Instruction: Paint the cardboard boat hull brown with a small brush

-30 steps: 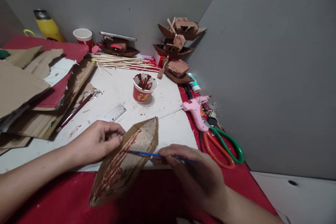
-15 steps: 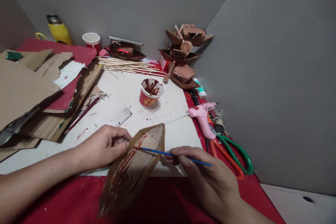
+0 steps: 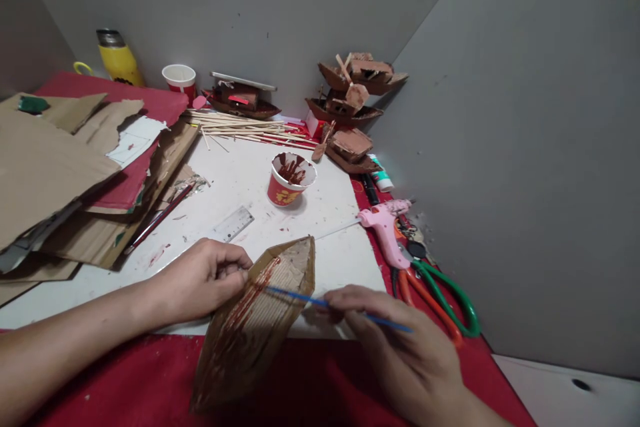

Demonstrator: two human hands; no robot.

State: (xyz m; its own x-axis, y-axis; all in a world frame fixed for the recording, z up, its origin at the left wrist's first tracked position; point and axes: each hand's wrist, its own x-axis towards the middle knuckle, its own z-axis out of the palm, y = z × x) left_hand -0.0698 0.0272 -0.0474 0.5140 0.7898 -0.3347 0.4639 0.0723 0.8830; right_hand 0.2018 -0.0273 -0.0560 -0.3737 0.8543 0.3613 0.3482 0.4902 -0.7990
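Observation:
A cardboard boat hull [image 3: 273, 310] with a ribbed inside and streaks of wet red-brown paint lies tilted in front of me. My left hand [image 3: 213, 277] pinches its left rim between thumb and fingers. In my right hand [image 3: 395, 337] is a thin blue paintbrush [image 3: 300, 296], its tip against the ribbed inside near the left edge. The brush and right fingers are slightly blurred. Beyond the hull's pointed end stands a red paper cup [image 3: 287, 192], smeared inside with dark red-brown paint.
Torn cardboard sheets [image 3: 55, 173] are piled at left. A ruler [image 3: 233, 223], wooden sticks [image 3: 250, 127] and brown model boats [image 3: 350, 140] lie farther back. A pink glue gun [image 3: 387, 233] and green-and-orange-handled scissors [image 3: 450, 293] sit at right, beside the grey wall [image 3: 525, 147].
The brush has shifted slightly right and down, and my right hand with it. My left hand still grips the hull's rim. The camera view has moved a little.

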